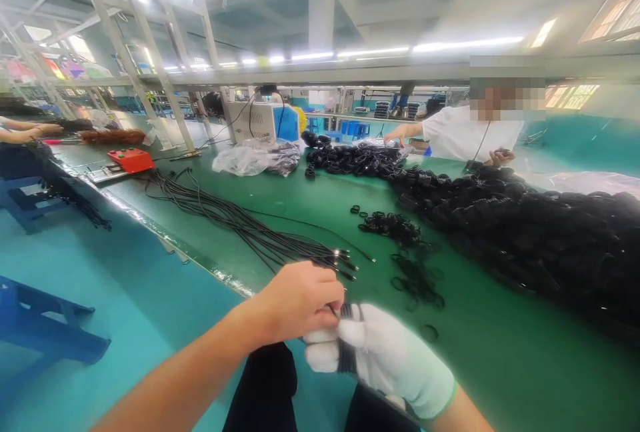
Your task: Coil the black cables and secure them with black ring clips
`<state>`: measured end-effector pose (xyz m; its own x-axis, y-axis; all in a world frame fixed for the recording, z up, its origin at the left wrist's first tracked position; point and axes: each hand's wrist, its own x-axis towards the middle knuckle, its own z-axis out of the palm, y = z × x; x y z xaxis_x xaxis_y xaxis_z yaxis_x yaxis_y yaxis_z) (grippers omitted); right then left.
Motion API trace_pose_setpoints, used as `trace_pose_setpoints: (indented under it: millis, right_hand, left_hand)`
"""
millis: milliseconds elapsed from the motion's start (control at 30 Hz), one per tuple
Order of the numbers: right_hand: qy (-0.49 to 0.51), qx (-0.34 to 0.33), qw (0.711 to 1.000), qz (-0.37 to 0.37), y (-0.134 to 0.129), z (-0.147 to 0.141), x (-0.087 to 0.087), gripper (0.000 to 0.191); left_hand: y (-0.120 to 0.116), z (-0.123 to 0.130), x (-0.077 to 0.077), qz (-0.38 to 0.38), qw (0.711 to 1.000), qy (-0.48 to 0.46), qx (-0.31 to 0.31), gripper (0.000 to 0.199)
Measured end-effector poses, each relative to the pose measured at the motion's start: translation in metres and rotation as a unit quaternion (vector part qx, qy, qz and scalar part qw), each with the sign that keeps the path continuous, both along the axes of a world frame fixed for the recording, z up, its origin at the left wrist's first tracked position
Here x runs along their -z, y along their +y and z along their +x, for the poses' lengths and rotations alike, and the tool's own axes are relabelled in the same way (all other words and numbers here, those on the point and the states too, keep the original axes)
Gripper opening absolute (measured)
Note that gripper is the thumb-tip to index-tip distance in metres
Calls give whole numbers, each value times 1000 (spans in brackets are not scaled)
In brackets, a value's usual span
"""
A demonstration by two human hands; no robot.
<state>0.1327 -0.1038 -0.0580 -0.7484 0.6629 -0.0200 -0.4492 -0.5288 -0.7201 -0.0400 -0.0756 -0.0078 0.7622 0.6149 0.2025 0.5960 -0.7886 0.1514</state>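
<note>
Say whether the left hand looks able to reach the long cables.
Likely yes: the cables lie just past the left hand with nothing visible between, though it's busy at the right hand.

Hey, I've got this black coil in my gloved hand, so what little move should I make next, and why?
I'd probably guide the black strand around the coil with your bare left hand. Its fingers are pinching that strand right beside the coil, while your gloved right hand has the coil around its fingers, seemingly steady enough to wrap against.
</note>
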Motion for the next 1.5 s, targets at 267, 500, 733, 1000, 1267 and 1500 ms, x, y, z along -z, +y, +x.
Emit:
trace_pose_setpoints:
  millis: [267,500,733,1000,1267,1500]
  right_hand:
    - [-4,-21,998,-63,1,6,22,31]
    - [52,-21,991,-125,1,10,27,33]
    - [-1,-34,999,-26,8,7,16,37]
    - [-60,-92,989,101,5,3,-11,30]
    - [-115,-108,976,151,3,6,-26,22]
    - [-141,-123,969,163,2,10,-20,38]
  left_hand:
    - [13,9,-9,-65,997,-18,44,14]
    - [15,12,15,-487,836,-240,-76,10]
    - [-12,10,39,-447,815,-348,-122,15]
    - [-31,13,52,-382,789,-458,-146,10]
    - [-50,31,61,-102,840,-521,-112,16]
    - [-47,30,55,-99,876,-463,-94,25]
